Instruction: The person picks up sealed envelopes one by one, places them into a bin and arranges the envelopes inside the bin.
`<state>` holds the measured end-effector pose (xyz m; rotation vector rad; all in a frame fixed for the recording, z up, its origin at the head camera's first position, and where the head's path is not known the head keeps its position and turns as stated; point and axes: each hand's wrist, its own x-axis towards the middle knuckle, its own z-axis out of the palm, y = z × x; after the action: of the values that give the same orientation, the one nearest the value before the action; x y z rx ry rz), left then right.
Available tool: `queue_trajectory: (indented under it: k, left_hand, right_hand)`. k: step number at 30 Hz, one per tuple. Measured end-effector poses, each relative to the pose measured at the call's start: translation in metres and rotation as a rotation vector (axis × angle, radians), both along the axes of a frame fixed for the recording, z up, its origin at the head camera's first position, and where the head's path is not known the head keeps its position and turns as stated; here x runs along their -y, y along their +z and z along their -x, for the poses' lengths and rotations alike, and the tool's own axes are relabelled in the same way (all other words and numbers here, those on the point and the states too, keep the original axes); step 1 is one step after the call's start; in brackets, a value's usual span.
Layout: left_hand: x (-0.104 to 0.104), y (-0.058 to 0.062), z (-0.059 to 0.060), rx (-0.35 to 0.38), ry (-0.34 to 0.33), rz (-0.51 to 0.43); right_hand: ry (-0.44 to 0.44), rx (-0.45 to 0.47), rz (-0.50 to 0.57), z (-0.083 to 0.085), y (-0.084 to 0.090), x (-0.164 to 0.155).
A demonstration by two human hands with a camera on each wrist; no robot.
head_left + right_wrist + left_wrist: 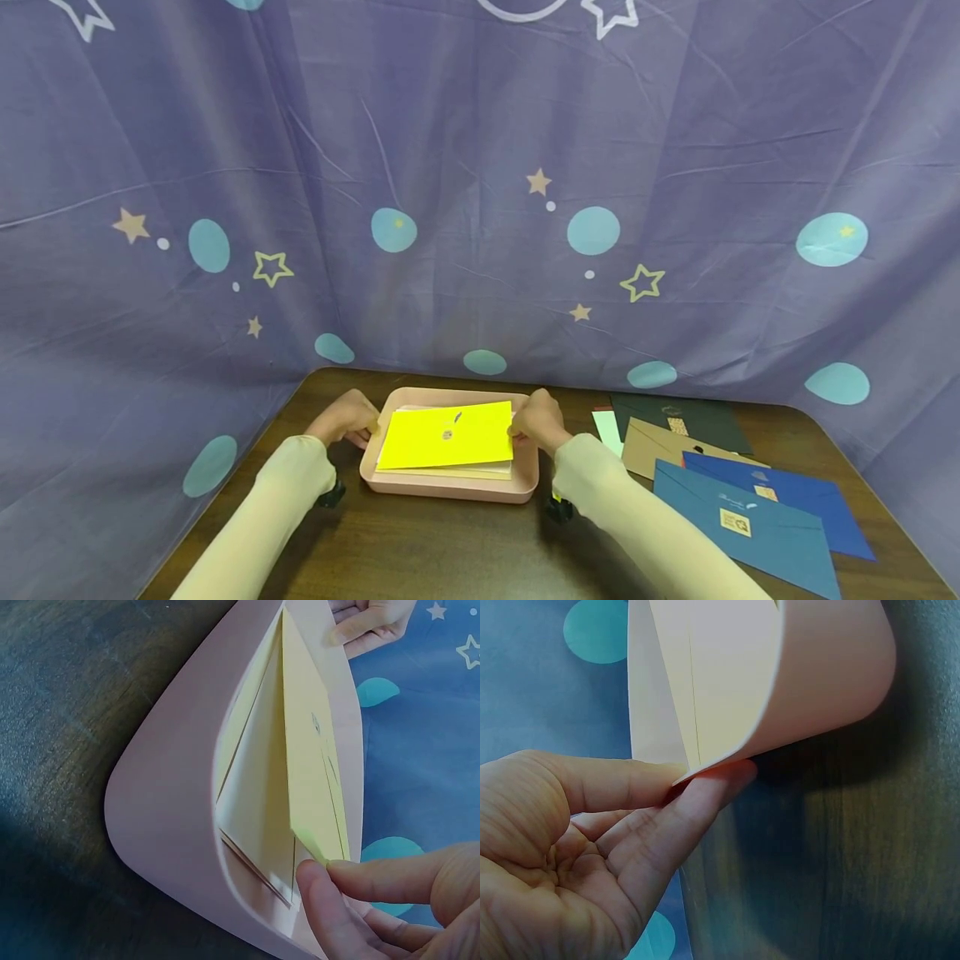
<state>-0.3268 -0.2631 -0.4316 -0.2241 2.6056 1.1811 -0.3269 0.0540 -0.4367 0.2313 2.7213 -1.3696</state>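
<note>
A shallow pink tray (450,487) lies on the table, holding several flat envelopes and papers. My left hand (350,418) pinches the tray's left rim between thumb and fingers, as the left wrist view confirms. On top of the stack is a bright yellow envelope (420,446) with a small round seal mark. Its right edge is pinched by my right hand (542,419), thumb against fingertips. In the right wrist view that yellow envelope (306,742) stands tilted, raised from a pale envelope (262,802) beneath it.
To the right, overlapping envelopes lie on the brown table (420,550): teal-blue (750,525), royal blue (817,500), tan (652,446) and dark green (712,427). A pale green paper (607,429) pokes out beside them. A purple patterned curtain (480,275) hangs behind the table.
</note>
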Motion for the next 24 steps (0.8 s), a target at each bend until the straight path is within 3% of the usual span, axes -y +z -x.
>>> queue_trajectory:
  k: [24]
  left_hand:
    - [0.0009,-0.0036,0.0037,0.006,0.006,-0.004]
  right_hand:
    - [0.023,0.044,-0.034,-0.0024,0.0007,0.0009]
